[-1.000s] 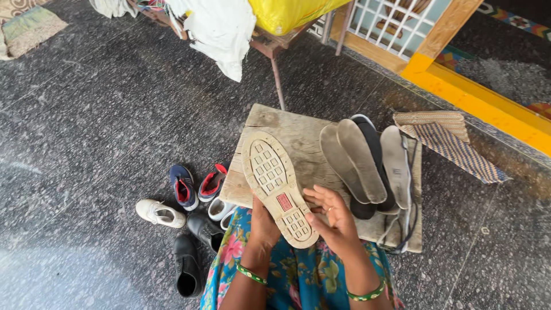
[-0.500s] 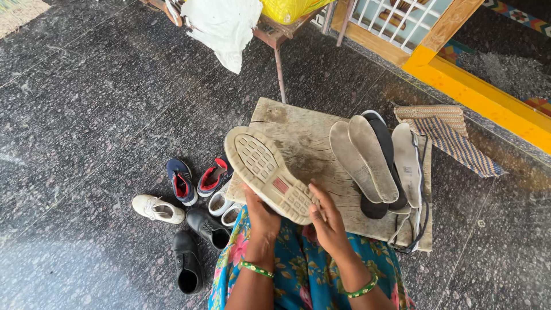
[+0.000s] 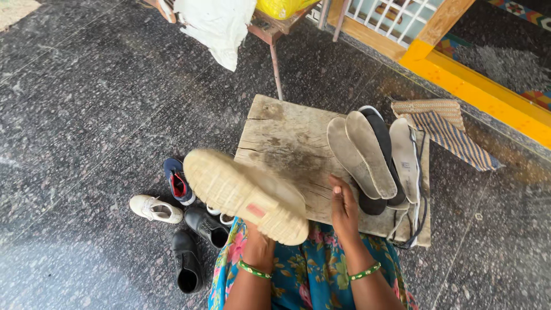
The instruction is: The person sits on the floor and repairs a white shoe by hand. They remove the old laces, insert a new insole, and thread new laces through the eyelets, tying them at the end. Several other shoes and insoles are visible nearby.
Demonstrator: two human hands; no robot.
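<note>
My left hand (image 3: pixel 259 245) grips a cream shoe (image 3: pixel 245 194) from below, its ribbed sole with a red patch turned up and tilted left, blurred. Most of that hand is hidden under the shoe. My right hand (image 3: pixel 344 208) rests flat, fingers apart, on the near edge of a worn wooden board (image 3: pixel 287 140), just right of the shoe's heel. Several insoles (image 3: pixel 370 152), grey, black and white, lie stacked on the board's right side, close to my right hand. Green bangles sit on both wrists.
Small shoes lie on the dark speckled floor at left: a white one (image 3: pixel 155 209), a blue and red one (image 3: pixel 177 181), black ones (image 3: pixel 188 264). A striped mat (image 3: pixel 445 127) lies right of the board. A stool leg (image 3: pixel 276 72), white cloth (image 3: pixel 215 26) and yellow sill (image 3: pixel 488 95) stand behind.
My left hand has swung the shoe leftward and lower, its sole tipping from upright toward flat. My right hand has come off the shoe onto the board.
</note>
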